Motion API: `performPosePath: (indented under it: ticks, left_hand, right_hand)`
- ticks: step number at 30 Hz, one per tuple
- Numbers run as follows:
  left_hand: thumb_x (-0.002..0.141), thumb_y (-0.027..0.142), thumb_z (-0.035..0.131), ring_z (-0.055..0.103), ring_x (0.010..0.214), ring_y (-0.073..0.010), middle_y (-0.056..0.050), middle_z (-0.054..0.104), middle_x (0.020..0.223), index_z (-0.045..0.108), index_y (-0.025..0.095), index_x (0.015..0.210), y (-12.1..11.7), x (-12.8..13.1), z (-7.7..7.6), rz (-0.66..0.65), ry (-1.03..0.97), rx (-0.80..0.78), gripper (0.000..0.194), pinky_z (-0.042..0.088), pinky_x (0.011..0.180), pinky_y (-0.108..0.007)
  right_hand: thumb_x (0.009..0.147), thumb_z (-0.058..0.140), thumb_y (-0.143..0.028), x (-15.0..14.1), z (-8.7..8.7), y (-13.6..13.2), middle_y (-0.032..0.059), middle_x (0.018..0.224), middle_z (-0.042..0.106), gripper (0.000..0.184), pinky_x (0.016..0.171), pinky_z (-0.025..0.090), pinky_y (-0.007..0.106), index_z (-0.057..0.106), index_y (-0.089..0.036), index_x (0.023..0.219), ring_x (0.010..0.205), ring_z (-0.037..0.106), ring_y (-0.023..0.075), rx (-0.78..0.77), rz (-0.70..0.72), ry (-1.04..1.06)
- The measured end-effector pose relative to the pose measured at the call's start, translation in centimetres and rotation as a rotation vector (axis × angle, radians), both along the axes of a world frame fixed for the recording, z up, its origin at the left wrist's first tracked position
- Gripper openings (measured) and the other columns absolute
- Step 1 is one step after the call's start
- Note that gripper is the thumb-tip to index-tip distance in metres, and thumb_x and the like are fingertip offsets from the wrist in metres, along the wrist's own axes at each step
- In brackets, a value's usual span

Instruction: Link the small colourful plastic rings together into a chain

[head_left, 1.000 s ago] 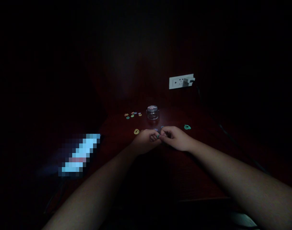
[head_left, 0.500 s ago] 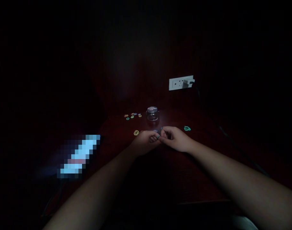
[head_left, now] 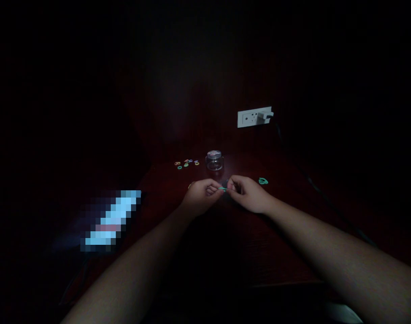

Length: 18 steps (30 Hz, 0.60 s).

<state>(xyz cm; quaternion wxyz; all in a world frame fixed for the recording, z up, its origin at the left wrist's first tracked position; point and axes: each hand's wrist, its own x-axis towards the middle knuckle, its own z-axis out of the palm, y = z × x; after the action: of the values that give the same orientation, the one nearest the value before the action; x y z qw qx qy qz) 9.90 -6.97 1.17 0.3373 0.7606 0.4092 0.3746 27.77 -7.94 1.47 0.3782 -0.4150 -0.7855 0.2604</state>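
My left hand [head_left: 201, 197] and my right hand [head_left: 248, 194] meet over the middle of the dark red table. Between their pinched fingertips runs a small green hair tie [head_left: 222, 188], drawn out a little. Just left of my left hand, a bit of a yellow hair tie [head_left: 189, 185] peeks out, mostly covered. Green hair ties [head_left: 263, 181] lie in a small heap to the right of my right hand. Something bluish behind the fingertips is largely hidden.
A clear lidded jar [head_left: 214, 162] stands beyond my hands. Left of it lie several loose coloured hair ties [head_left: 186, 164]. A bright, pixelated slab [head_left: 112, 220] rests at the left. A wall socket [head_left: 254, 117] holds a plug, its cable running down at the right.
My left hand has shifted slightly left and up, covering most of the yellow hair tie. The fingertips have drawn slightly apart, and more of the green hair tie shows between them.
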Motion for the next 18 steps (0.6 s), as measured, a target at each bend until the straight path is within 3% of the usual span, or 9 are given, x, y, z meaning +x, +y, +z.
performPosePath:
  ticks: [18]
  left_hand:
    - [0.073, 0.033, 0.06, 0.059, 0.063, -0.0103, -0.005, 0.067, 0.075, 0.064, 0.012, 0.086, 0.24, -0.16, -0.11, -0.004, 0.001, -0.005, 0.025, 0.048, 0.059, -0.021]
  right_hand:
    - [0.074, 0.051, -0.024, -0.08, 0.07, -0.04, -0.0027, 0.061, 0.047, 0.009, 0.05, 0.033, 0.021, 0.05, -0.016, 0.075, 0.054, 0.041, 0.0086, -0.034, 0.032, 0.059]
